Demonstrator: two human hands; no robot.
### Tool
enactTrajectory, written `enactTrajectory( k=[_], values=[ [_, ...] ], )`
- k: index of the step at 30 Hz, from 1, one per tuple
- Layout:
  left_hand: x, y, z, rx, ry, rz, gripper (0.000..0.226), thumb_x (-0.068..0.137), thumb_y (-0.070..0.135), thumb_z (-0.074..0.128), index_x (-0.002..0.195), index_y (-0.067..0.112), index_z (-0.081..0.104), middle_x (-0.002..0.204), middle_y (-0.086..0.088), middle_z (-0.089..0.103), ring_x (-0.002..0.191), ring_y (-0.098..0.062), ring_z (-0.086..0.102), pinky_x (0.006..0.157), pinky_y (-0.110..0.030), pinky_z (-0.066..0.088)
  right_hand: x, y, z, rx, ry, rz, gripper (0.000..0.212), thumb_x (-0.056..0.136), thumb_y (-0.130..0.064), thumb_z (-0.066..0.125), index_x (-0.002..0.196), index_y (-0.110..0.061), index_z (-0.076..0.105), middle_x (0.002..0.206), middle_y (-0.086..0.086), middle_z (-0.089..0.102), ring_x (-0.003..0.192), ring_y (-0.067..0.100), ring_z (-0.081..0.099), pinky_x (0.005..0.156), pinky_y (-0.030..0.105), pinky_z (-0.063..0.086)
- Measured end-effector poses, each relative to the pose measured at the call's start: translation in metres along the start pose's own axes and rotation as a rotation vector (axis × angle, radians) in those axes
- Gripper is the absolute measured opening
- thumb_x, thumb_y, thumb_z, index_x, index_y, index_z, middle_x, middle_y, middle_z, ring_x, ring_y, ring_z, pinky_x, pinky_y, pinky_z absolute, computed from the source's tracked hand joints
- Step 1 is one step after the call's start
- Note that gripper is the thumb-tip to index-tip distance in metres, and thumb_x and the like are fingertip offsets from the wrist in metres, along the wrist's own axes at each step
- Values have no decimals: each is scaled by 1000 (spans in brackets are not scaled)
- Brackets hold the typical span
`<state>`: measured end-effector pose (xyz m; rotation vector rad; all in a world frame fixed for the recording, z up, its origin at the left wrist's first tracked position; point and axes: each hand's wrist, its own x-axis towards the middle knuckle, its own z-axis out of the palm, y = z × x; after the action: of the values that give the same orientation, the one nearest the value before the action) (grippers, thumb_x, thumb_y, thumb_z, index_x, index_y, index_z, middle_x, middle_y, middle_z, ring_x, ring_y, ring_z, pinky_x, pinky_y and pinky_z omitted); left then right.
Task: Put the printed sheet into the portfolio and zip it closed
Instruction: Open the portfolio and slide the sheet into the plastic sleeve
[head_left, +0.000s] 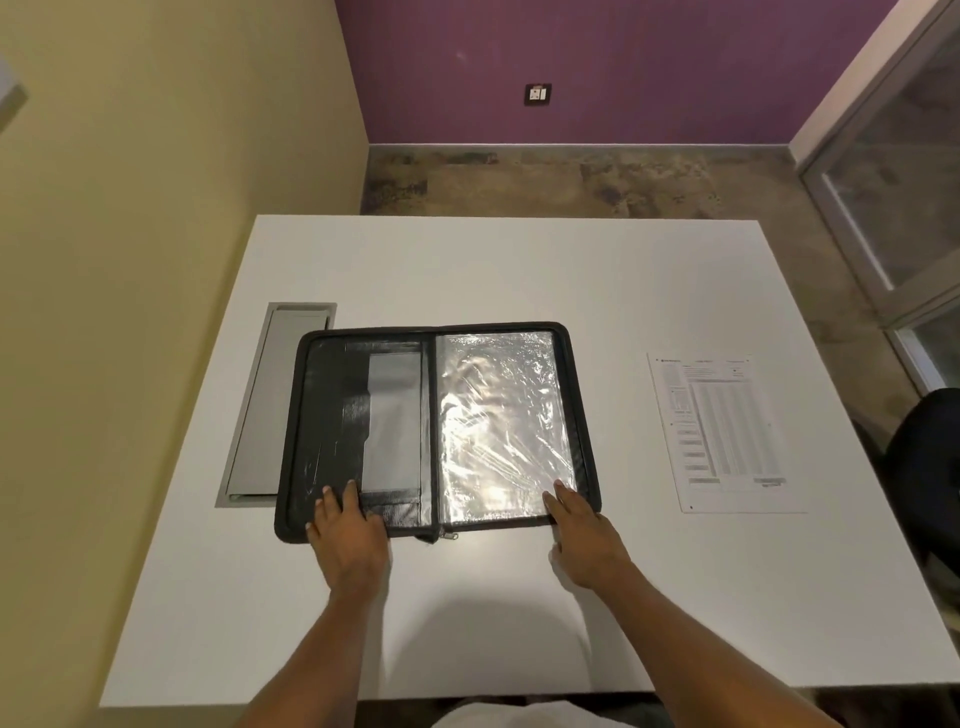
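Note:
A black zip portfolio (332, 405) lies open flat on the white table (519, 270). Its right half shows shiny clear plastic sleeves (504, 421); its left half has dark pockets. The zipper pull (449, 535) rests at the near edge by the spine. My left hand (345, 535) lies flat on the near left corner of the portfolio, fingers spread. My right hand (582, 535) rests on the near right corner, fingertips on the plastic sleeve. The printed sheet (727, 431) lies flat on the table to the right, apart from the portfolio.
A grey recessed cable tray (260, 415) is set into the table at the left, partly under the portfolio. A dark chair (930, 467) stands at the table's right edge. Yellow wall on the left, purple wall behind, glass door at the right.

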<state>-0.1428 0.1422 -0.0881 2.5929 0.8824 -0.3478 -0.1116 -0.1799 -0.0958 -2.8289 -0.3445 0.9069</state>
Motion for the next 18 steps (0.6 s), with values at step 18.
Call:
enactTrajectory(
  k=[18],
  values=[
    [-30, 133, 16, 9, 81, 153, 63, 105, 17, 51, 163, 6, 29, 171, -19, 23, 160, -36, 19, 131, -50, 19, 6, 91, -91, 120, 227, 20, 69, 98, -29, 52, 159, -12, 24, 165, 9, 30, 145, 28, 39, 117, 40, 36]
  ],
)
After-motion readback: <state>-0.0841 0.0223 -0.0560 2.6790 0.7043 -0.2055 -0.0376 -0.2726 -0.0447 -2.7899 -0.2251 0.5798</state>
